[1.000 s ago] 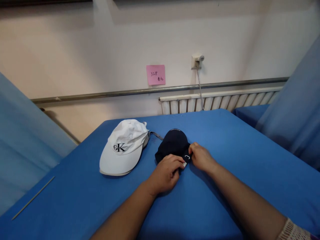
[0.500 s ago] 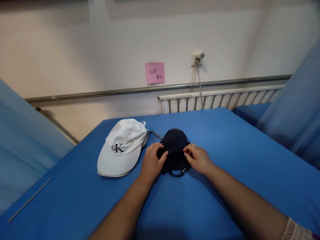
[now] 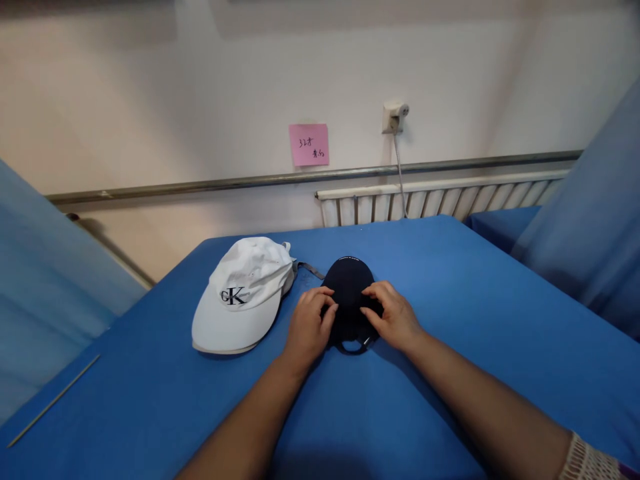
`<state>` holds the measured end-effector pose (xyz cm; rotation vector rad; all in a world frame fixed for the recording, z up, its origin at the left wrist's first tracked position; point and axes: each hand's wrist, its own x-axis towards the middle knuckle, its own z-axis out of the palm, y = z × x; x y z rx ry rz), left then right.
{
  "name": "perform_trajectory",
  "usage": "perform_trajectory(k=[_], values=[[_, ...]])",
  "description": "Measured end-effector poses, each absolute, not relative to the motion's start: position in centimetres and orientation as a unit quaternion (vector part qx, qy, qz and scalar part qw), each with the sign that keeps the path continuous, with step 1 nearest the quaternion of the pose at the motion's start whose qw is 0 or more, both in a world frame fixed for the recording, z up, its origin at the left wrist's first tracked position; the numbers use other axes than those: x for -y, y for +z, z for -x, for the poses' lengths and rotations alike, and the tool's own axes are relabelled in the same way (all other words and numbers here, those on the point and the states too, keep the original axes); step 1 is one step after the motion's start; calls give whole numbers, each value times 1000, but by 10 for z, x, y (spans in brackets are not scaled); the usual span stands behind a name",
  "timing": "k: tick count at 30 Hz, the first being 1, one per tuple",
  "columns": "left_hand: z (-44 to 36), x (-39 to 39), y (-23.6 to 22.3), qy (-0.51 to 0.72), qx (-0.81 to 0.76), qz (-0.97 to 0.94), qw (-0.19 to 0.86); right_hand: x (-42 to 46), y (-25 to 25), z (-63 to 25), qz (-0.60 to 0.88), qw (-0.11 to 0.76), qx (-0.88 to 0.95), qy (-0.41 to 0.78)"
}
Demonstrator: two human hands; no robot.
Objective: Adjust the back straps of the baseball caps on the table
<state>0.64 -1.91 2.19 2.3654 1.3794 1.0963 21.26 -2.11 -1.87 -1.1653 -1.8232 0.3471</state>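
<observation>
A black baseball cap (image 3: 349,280) lies on the blue cover in front of me. Its rounded end with small white lettering points away, and its strap loop with a bright buckle faces me. On the cap's left side, my left hand (image 3: 313,323) has thumb and fingers curled close together on the fabric. My right hand (image 3: 395,317) grips the right side in the same manner, with a small gap between thumb and forefinger. The fingers cover both sides of the cap's middle. Left of it rests a white cap (image 3: 245,287) with black letters, apparently stacked on another cap.
The blue-covered table (image 3: 450,280) runs up near a wall with a metal rail (image 3: 225,183), a radiator (image 3: 435,200) and a plugged socket (image 3: 395,118). A pink note (image 3: 309,145) is on the wall. A thin stick (image 3: 55,400) lies at left. Blue curtains (image 3: 590,200) hang at both sides.
Both hands have shifted slightly inward over the black cap, bringing their fingertips nearer each other. The caps have stayed in place; the view has moved very slightly.
</observation>
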Motion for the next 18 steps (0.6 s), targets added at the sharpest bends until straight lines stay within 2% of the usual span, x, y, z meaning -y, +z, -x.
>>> perform_trajectory(k=[5, 8, 12, 18], values=[[-9, 22, 23, 413, -459, -749, 240, 21, -14, -210, 452, 439, 770, 103], [-11, 21, 22, 429, -457, -726, 282, 19, -14, -208, 459, 412, 784, 77], [-12, 20, 21, 452, -469, -709, 271, 22, -10, -209, 456, 441, 768, 89], [-12, 19, 20, 454, -489, -705, 239, 29, -1, -216, 467, 509, 691, 214]])
